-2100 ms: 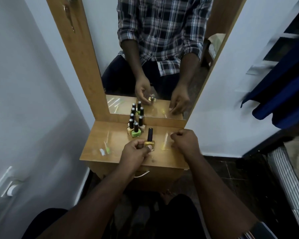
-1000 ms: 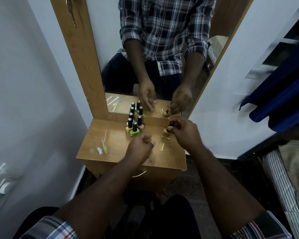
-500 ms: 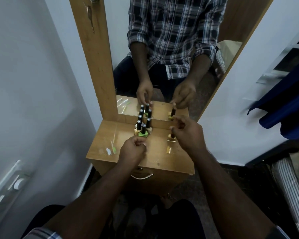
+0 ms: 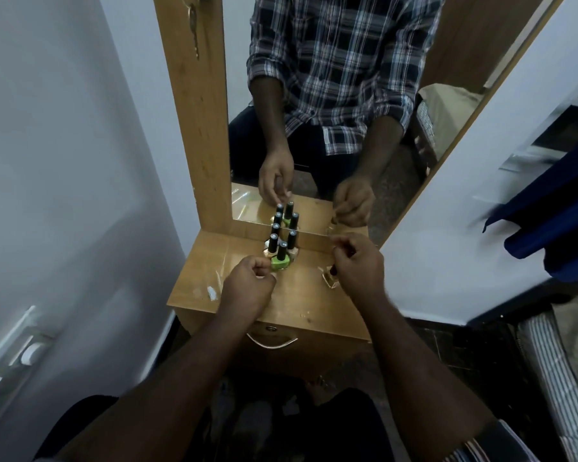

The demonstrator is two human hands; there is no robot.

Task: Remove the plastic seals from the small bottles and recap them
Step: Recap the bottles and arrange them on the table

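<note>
- Head view: right hand (image 4: 357, 261) is curling over a gold bottle (image 4: 330, 278) standing at the dresser top's (image 4: 301, 305) right side; actual grip cannot be told.
- Left hand (image 4: 247, 281) is resting clenched, nothing visibly held, beside the green bottle (image 4: 280, 260).
- Advice: steady the base while twisting the cap.

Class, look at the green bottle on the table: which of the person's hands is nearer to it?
Left. The left hand sits just beside the green bottle, near its base; the right hand is farther off, by the gold bottle.
</note>
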